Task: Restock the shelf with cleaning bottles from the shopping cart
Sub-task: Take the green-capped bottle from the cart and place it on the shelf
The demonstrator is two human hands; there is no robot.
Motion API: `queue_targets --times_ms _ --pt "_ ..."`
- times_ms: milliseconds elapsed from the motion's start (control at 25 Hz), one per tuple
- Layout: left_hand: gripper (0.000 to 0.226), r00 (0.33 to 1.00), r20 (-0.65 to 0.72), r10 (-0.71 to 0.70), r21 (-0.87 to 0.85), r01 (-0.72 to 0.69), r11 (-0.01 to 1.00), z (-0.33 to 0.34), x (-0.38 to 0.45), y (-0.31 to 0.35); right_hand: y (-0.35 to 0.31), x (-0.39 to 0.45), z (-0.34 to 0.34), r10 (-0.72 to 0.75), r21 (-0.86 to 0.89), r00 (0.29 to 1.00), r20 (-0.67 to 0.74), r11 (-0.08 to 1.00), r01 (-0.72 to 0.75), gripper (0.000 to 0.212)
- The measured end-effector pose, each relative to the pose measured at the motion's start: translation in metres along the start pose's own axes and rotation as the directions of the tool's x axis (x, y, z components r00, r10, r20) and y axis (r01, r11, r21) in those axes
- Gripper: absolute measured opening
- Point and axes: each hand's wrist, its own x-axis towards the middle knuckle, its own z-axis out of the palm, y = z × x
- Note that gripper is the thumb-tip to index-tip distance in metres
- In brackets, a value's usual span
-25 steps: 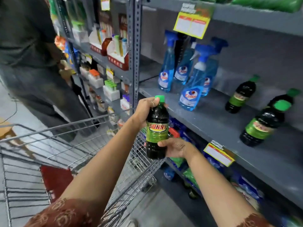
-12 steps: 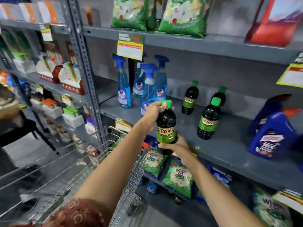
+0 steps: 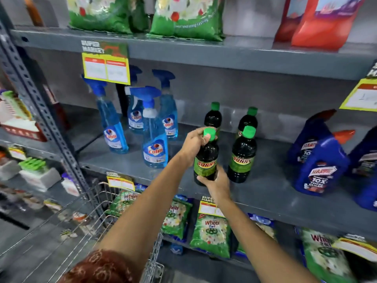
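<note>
Together, left hand point(image 3: 193, 142) and right hand point(image 3: 217, 183) grip upright Sunny bottle point(image 3: 206, 160).

On the grey shelf point(image 3: 126, 162) in front of me stand blue spray bottles point(image 3: 155, 148) at 10 o'clock, dark green-capped bottles point(image 3: 241, 158) ahead, blue jugs point(image 3: 320, 166) at 2 o'clock.

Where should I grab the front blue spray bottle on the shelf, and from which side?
Grab the spray bottle by its thin neck just under the blue trigger, probably from the front. It stands upright at the shelf edge, the other blue bottles are behind it, and the neck is narrower than the wide body, so small fingers likely wrap it better.
</note>
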Motion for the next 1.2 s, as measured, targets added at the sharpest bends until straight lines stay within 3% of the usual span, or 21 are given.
queue_targets --times_ms 320,440,520,640,720,880,1200 --pt "0.029 0.998 0.057 -0.033 -0.082 0.038 0.996 -0.01 0.022 -0.019 0.008 0.005 -0.001 -0.039 -0.084 0.999 -0.038 0.996 0.036 0.065" --pt "0.026 0.998 -0.067 -0.01 -0.084 0.005 0.996 -0.013 0.011 -0.039 0.024 -0.012 -0.011 -0.102 -0.134 0.976 -0.192 0.988 0.076 0.041" --pt "0.037 0.989 -0.149 -0.007 -0.039 0.002 0.999 -0.013 -0.007 -0.063 0.032 -0.017 -0.023 -0.125 -0.159 0.926 -0.357 0.985 0.072 0.029" --pt "0.057 0.976 -0.216 0.012 0.216 0.036 0.976 -0.012 -0.033 -0.099 0.034 -0.01 -0.044 -0.065 -0.113 0.862 -0.502 0.994 0.009 0.031" --pt "0.061 0.959 -0.267 0.092 0.44 0.036 0.897 -0.014 -0.036 -0.113 0.034 -0.002 -0.051 -0.027 -0.08 0.873 -0.487 0.997 -0.013 0.043" --pt "0.057 0.961 -0.26 0.093 0.523 0.059 0.85 -0.015 -0.026 -0.118 0.036 0.014 -0.051 0.02 -0.148 0.927 -0.376 0.986 -0.081 0.079" --pt "0.055 0.95 -0.306 0.063 0.548 0.122 0.828 -0.014 -0.005 -0.124 0.039 0.02 -0.049 0.034 -0.243 0.931 -0.364 0.961 -0.13 0.078"
